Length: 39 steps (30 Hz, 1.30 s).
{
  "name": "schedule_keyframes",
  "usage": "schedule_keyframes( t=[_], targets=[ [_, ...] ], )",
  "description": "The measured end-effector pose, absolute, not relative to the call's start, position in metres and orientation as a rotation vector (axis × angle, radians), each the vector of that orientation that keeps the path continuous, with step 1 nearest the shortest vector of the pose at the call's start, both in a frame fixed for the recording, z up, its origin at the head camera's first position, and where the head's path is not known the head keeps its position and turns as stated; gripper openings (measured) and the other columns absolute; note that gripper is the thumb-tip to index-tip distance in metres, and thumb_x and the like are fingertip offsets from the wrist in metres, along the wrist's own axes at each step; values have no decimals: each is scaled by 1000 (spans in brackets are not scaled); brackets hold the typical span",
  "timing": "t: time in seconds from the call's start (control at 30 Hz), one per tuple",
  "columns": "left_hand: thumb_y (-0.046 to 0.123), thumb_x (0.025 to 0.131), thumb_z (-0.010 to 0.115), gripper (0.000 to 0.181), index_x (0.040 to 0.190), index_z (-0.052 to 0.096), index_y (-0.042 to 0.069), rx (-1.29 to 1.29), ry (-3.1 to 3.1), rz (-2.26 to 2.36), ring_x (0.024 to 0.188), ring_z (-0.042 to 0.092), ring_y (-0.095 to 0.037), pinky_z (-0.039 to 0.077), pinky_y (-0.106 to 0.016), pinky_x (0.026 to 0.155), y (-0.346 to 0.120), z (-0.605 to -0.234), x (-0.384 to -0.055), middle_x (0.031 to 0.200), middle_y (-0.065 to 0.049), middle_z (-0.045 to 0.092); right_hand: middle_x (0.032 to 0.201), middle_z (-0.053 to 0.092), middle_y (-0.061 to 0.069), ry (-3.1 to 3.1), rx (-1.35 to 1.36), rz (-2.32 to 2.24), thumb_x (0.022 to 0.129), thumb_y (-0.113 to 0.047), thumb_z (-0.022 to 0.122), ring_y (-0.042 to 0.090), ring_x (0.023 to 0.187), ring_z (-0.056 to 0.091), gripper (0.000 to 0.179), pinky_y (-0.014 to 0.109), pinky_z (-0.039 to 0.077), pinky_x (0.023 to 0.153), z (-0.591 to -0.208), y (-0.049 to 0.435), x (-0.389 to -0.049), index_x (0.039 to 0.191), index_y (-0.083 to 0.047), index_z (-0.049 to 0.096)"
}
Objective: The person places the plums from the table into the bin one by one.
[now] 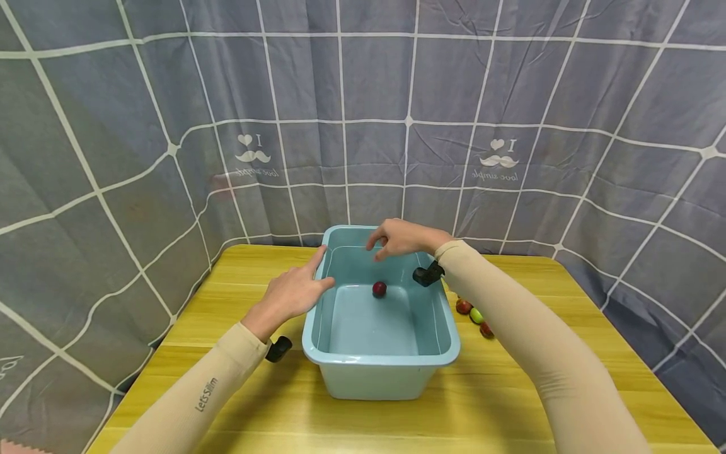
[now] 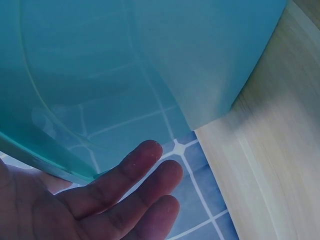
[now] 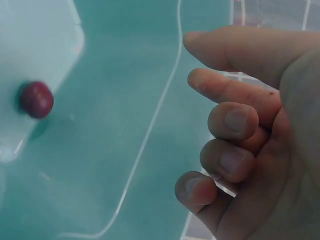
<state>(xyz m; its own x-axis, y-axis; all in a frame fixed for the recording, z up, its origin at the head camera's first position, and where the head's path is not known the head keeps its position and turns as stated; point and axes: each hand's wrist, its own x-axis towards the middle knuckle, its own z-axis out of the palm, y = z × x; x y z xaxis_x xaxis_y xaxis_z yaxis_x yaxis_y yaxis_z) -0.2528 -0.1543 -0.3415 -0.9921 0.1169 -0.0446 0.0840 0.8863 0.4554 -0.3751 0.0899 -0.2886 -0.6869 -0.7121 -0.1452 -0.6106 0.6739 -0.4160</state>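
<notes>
A light blue plastic basin (image 1: 380,381) stands on the table. On its floor, towards the far end, lies one small dark red round fruit (image 1: 379,289), blurred in the right wrist view (image 3: 37,100). My left hand (image 1: 292,291) is at the basin's left rim, thumb spread; the left wrist view shows its fingers (image 2: 145,192) extended along the basin's outer wall, holding nothing. Above the far part of the basin hangs my right hand (image 1: 405,237), with loosely bent fingers (image 3: 235,120) and nothing between them. It is apart from the fruit.
Several small round fruits, including a red one (image 1: 463,306) and a green one (image 1: 476,316), lie right of the basin, partly hidden by my right sleeve (image 1: 527,334). Beneath is a yellow wooden table (image 1: 249,277). A grey checked curtain (image 1: 374,151) surrounds its back and sides.
</notes>
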Motion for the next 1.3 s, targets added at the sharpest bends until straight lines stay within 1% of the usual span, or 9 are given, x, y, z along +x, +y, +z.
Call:
schedule_keyframes(
  t=[0.03, 0.1, 0.27, 0.43, 0.67, 0.8, 1.0, 1.13, 1.3],
  targets=[
    [54, 96, 43, 80, 163, 4, 34, 159, 2983, 717, 67, 58, -24, 42, -37, 55, -154, -342, -253, 79, -7, 61, 65, 40, -2, 2593, -1064, -500, 91, -21, 73, 13, 60, 35, 37, 30, 35, 63, -287, 93, -373, 125, -9, 71],
    [54, 96, 43, 80, 163, 4, 34, 158, 2988, 720, 67, 58, -24, 41, -37, 54, -154, -342, -253, 79, -7, 61, 63, 39, -3, 2597, -1083, -521, 91, -21, 73, 11, 58, 34, 35, 29, 35, 62, -285, 100, -369, 124, -10, 71],
    [54, 96, 42, 80, 163, 3, 34, 165, 2991, 721, 68, 59, -24, 41, -37, 54, -154, -342, -253, 80, -6, 62, 63, 38, -3, 2595, -1107, -585, 93, -21, 71, 12, 57, 32, 29, 30, 35, 63, -281, 116, -361, 121, -14, 72],
    [53, 96, 42, 81, 163, 3, 33, 174, 2987, 728, 67, 59, -24, 41, -37, 53, -155, -342, -253, 79, -6, 62, 62, 35, -2, 2598, -1100, -663, 93, -18, 71, 13, 58, 30, 27, 31, 35, 65, -281, 131, -354, 119, -13, 73],
    [53, 96, 42, 80, 163, 3, 34, 170, 2985, 734, 70, 59, -23, 41, -37, 54, -156, -343, -253, 81, -5, 62, 67, 45, -1, 2619, -1043, -769, 95, -24, 69, 14, 61, 38, 26, 31, 37, 66, -285, 156, -343, 120, -16, 72],
    [53, 96, 41, 80, 163, 3, 34, 177, 2985, 737, 71, 60, -23, 41, -37, 54, -156, -343, -253, 83, -5, 63, 68, 47, 1, 2634, -1041, -840, 96, -25, 68, 13, 60, 39, 28, 31, 40, 67, -287, 171, -336, 121, -14, 72],
    [53, 97, 42, 80, 163, 3, 33, 176, 2975, 748, 65, 57, -24, 40, -36, 52, -155, -343, -253, 77, -6, 60, 69, 51, 3, 2659, -1001, -935, 96, -29, 69, 15, 57, 40, 31, 30, 40, 63, -290, 193, -327, 123, -14, 71],
    [52, 96, 42, 80, 163, 3, 34, 174, 2973, 759, 61, 55, -24, 38, -36, 52, -155, -343, -253, 73, -7, 58, 73, 54, 4, 2673, -940, -995, 96, -29, 69, 16, 62, 45, 34, 30, 41, 64, -294, 206, -324, 125, -13, 70],
    [52, 96, 42, 80, 163, 3, 34, 174, 2971, 767, 63, 55, -24, 39, -36, 53, -155, -342, -252, 73, -8, 58, 81, 56, 6, 2696, -851, -1051, 96, -30, 69, 17, 69, 47, 35, 30, 41, 66, -302, 222, -320, 126, -12, 69]
  ],
)
